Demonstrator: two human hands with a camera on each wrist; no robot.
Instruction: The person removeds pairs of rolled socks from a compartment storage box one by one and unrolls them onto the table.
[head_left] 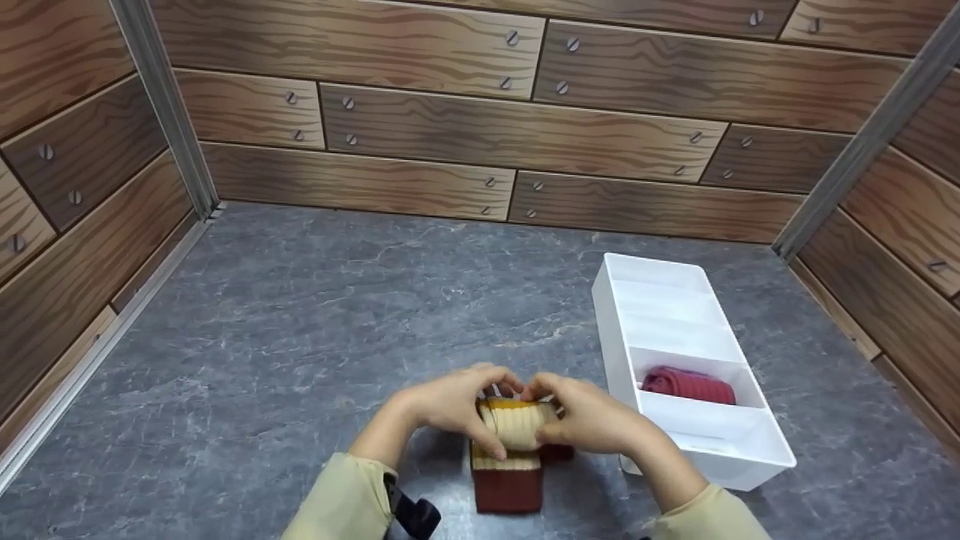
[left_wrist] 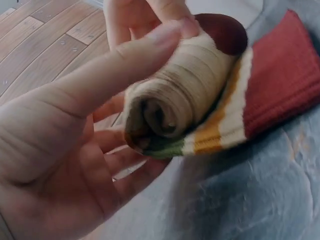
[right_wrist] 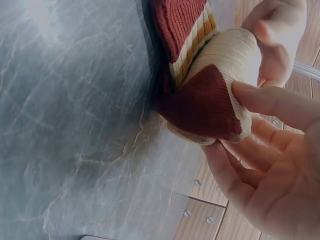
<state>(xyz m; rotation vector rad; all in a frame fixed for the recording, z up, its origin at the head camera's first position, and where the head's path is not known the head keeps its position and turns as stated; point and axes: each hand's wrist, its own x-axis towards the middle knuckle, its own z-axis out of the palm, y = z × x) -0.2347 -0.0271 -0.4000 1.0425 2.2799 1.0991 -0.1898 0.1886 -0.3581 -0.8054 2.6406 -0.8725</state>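
A cream sock [head_left: 517, 431] with a dark red cuff, dark red heel and mustard and green stripes is partly rolled up. In the left wrist view, the coiled end of the roll [left_wrist: 167, 112] faces the camera, while the flat cuff [left_wrist: 285, 75] stretches away to the right. My left hand [head_left: 457, 403] grips the roll's left side, thumb on top and fingers beneath. From the other side my right hand [head_left: 592, 416] holds it, thumb by the dark red heel [right_wrist: 205, 105] in the right wrist view. The cuff lies flat on the table toward me.
To the right stands a white divided box [head_left: 609, 337], long side running away from me. One compartment contains a rolled dark red sock [head_left: 690, 385]. Wood-patterned panels [head_left: 420, 127] wall in the grey marbled table [head_left: 337, 300] at the back and sides.
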